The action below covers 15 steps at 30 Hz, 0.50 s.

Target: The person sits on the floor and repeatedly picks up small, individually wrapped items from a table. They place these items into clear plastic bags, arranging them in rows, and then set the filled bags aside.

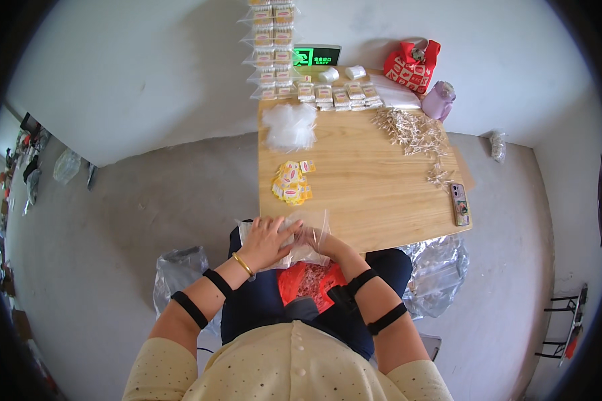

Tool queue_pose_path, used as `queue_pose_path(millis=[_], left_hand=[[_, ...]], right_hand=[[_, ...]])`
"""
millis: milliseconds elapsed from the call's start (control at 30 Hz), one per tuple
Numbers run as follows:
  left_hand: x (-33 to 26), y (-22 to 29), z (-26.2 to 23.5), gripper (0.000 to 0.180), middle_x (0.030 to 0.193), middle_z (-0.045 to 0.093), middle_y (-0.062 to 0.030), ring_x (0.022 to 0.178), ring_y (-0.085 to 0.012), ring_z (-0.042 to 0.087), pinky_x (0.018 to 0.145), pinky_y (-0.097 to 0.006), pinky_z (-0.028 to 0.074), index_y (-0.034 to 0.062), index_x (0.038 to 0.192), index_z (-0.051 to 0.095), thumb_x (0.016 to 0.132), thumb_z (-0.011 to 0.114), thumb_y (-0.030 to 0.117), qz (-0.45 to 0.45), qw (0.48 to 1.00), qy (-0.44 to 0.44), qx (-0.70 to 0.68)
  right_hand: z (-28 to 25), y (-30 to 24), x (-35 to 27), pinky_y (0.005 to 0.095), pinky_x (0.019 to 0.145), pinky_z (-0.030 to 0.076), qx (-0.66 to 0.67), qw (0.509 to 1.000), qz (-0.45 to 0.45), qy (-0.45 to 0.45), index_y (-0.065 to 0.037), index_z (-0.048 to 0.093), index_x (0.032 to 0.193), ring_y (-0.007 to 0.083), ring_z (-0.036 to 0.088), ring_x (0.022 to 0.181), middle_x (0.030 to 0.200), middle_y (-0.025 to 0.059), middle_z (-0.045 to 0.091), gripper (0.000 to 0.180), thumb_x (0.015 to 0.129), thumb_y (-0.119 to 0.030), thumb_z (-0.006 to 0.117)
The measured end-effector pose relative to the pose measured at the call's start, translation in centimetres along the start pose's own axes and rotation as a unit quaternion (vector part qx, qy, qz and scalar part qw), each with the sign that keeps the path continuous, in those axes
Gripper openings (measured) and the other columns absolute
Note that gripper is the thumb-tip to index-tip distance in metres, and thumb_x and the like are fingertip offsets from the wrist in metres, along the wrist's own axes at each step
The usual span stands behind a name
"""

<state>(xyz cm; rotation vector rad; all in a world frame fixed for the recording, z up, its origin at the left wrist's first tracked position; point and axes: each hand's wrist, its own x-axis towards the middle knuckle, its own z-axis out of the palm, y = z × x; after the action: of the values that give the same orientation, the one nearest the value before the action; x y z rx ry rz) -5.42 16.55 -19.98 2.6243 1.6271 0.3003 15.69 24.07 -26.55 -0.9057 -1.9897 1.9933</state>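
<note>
My left hand point(269, 239) lies flat on a clear plastic bag point(314, 227) at the near edge of the wooden table point(374, 194). My right hand point(314, 239) is partly inside or under the same bag, fingers hidden by the plastic. A red bag point(308, 284) with small pieces sits on my lap below the hands. A small heap of yellow and red labels point(291, 182) lies on the table just beyond my hands.
A pile of clear bags point(289, 125), rows of packed packets point(338, 95), a spread of small wooden sticks point(411, 134) and a phone point(459, 204) lie on the table. A red bag point(413, 65) and a purple bottle point(438, 100) stand at the far right. Plastic sacks point(438, 271) rest on the floor.
</note>
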Motion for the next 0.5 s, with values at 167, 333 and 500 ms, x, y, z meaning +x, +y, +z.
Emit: queue_pose_path(millis=[167, 333, 500], left_hand=[[0.0, -0.1, -0.1, 0.067, 0.118, 0.052, -0.0134, 0.105, -0.0318, 0.053, 0.088, -0.045, 0.039, 0.0258, 0.149, 0.039, 0.090, 0.064, 0.043, -0.001, 1.000, -0.013, 0.001], [-0.1, -0.4, -0.5, 0.068, 0.119, 0.052, -0.0135, 0.105, -0.0319, 0.053, 0.087, -0.045, 0.039, 0.0259, 0.150, 0.038, 0.091, 0.061, 0.049, -0.005, 1.000, -0.026, -0.010], [0.1, -0.3, -0.6, 0.071, 0.121, 0.052, -0.0133, 0.106, -0.0315, 0.053, 0.088, -0.045, 0.038, 0.0261, 0.151, 0.037, 0.089, 0.061, 0.053, -0.003, 0.999, -0.032, 0.000]], right_hand=[[0.2, 2.6, 0.7, 0.0375, 0.080, 0.053, -0.023, 1.000, -0.002, -0.003, -0.008, 0.064, 0.118, 0.0241, 0.065, 0.085, 0.097, 0.0094, 0.069, 0.026, 0.103, -0.021, 0.047], [0.1, -2.3, 0.8, 0.0355, 0.064, 0.053, -0.142, 0.964, 0.148, -0.168, -0.010, 0.068, 0.112, 0.0218, 0.064, 0.071, 0.089, 0.0077, 0.069, 0.024, 0.097, -0.026, 0.057], [0.0, -0.9, 0.7, 0.0372, 0.078, 0.053, -0.206, 0.955, 0.102, -0.188, -0.014, 0.063, 0.125, 0.0251, 0.065, 0.087, 0.102, 0.0111, 0.069, 0.037, 0.097, -0.036, 0.055]])
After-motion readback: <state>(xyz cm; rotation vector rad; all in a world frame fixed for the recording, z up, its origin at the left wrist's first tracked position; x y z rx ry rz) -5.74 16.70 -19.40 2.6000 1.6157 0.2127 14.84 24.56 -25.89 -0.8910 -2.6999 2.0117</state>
